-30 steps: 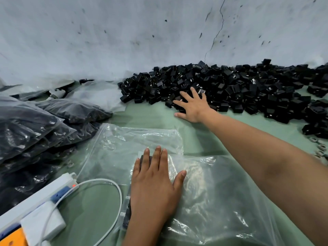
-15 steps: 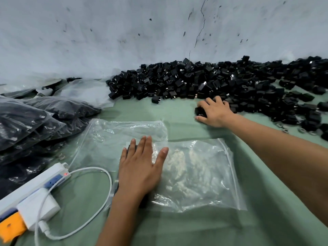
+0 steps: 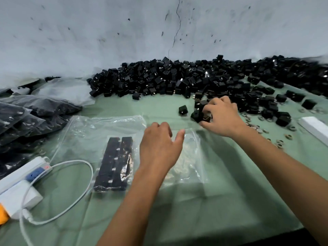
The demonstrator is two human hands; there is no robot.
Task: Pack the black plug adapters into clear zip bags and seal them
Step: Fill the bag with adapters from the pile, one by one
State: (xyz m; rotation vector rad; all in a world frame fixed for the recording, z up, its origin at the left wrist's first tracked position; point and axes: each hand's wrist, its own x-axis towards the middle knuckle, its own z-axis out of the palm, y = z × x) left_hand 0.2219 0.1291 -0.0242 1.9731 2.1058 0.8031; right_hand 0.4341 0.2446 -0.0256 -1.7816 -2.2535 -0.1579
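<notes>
- Bag (image 3: 85, 139): flat on the table, two rows of adapters (image 3: 114, 164) inside.
- Left hand (image 3: 159, 148): loosely open over bag, holding nothing.
- Right hand (image 3: 221, 116): clutches loose adapters by the pile (image 3: 195, 77).
- Step: loading. Next: carry handful to bag mouth.

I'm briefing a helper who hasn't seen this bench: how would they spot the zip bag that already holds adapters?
Start at the heap of loose black adapters along the wall, then come toward the near edge of the green table. The bag lies just beside the left hand, right of the white power strip. Unlike the crumpled dark bags at far left, it lies flat with two neat rows of adapters.
</notes>
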